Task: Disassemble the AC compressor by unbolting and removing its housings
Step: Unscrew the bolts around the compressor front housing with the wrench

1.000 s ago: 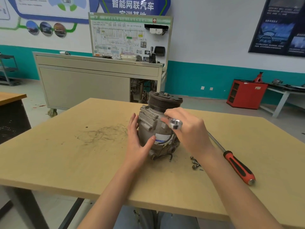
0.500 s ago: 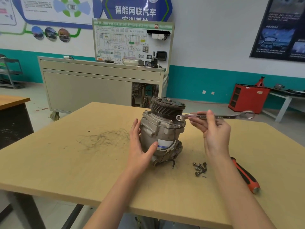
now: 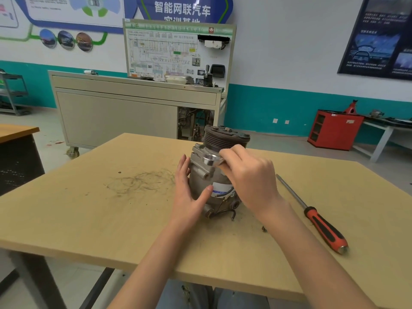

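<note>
While the right hand (image 3: 249, 178) curls round the wrench (image 3: 210, 159), ring end poking out at the top flange, the left hand (image 3: 189, 192) presses straight, closed fingers on the left flank of the compressor (image 3: 200, 177). It stands on the table (image 3: 89, 208), long axis upright, pulley (image 3: 225, 138) pointing up; the right hand's nearer that flange, I reckon.

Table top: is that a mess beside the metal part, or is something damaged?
Only dark, scribbly scuff marks on the table, left of the compressor. What looks like a loose bolt lies beside the forearm of the right hand, which grips the wrench. Nothing looks damaged.
</note>
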Tool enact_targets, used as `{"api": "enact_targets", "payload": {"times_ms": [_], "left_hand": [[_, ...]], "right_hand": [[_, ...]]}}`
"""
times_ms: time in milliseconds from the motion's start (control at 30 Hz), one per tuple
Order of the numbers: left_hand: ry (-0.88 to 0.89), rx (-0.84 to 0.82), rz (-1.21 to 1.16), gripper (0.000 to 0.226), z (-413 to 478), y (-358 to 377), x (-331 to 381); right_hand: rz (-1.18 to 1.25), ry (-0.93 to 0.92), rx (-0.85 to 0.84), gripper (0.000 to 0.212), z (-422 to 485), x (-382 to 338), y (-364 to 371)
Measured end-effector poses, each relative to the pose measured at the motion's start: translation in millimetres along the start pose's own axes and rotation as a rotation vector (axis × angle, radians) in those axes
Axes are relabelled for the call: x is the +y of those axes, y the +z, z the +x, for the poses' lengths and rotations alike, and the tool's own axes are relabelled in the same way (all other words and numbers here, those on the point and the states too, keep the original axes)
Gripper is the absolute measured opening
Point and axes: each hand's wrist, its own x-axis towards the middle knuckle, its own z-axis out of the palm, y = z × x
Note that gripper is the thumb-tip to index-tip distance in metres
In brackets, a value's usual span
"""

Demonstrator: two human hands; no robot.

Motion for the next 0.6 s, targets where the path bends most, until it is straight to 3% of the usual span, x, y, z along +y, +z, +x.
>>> {"api": "enact_targets", "payload": {"times_ms": [100,167,267,367,467,533,600], "left_hand": [[0.025,-0.005,0.009,0.082,0,0,1],[0.03,-0.004,0.004,0.082,0,0,3],[0.024,-0.003,-0.003,0.083,0,0,5],[0.02,-0.007,-0.009,0.083,0,0,4],[0.019,-0.014,-0.009,0.083,1,0,3],[0.016,-0.01,-0.024,0.082,1,0,3],[0.017,-0.01,-0.028,0.082,1,1,4]], "right_hand": [[0.26,0.148,0.082,0.019,-18,9,4],[0.681,0.45,0.13,0.018,-29,23,6],[1.391,0.958,0.118,0.038,-40,47,11],[1.737,1.231,0.076,0.045,-39,61,19],[1.558,1.225,0.14,0.037,-32,63,20],[1.177,1.057,0.17,0.031,-28,62,12],[0.827,0.773,0.166,0.025,-21,57,2]]}}
